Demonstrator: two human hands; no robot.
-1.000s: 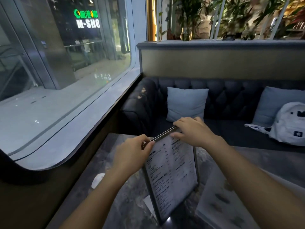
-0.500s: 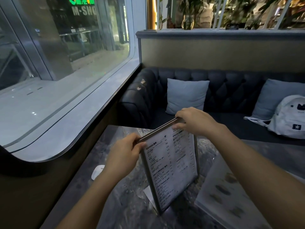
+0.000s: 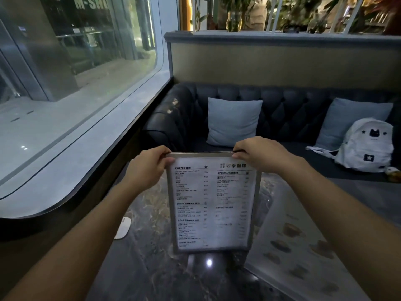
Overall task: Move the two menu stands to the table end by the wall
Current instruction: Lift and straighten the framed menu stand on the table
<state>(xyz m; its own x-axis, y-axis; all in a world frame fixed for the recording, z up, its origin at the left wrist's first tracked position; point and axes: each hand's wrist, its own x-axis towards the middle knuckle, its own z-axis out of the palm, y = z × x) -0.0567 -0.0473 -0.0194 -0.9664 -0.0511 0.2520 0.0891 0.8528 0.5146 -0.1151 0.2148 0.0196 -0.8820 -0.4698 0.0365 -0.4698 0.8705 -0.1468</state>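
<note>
A framed menu stand [image 3: 212,203] with a white drinks list faces me, upright over the dark marble table [image 3: 147,268]. My left hand [image 3: 147,168] grips its top left corner and my right hand [image 3: 258,154] grips its top right corner. Whether its base touches the table I cannot tell. A second menu sheet [image 3: 299,242] with food pictures lies tilted at the right, partly behind my right forearm.
A curved window ledge and wall [image 3: 65,181] run along the table's left side. A small white object [image 3: 122,228] lies on the table near that wall. Beyond the table stands a dark tufted sofa [image 3: 282,101] with two pale cushions and a white backpack [image 3: 366,146].
The menu stand has turned from edge-on and angled to facing me squarely, and both hands have shifted to its top corners. The view has tipped further down.
</note>
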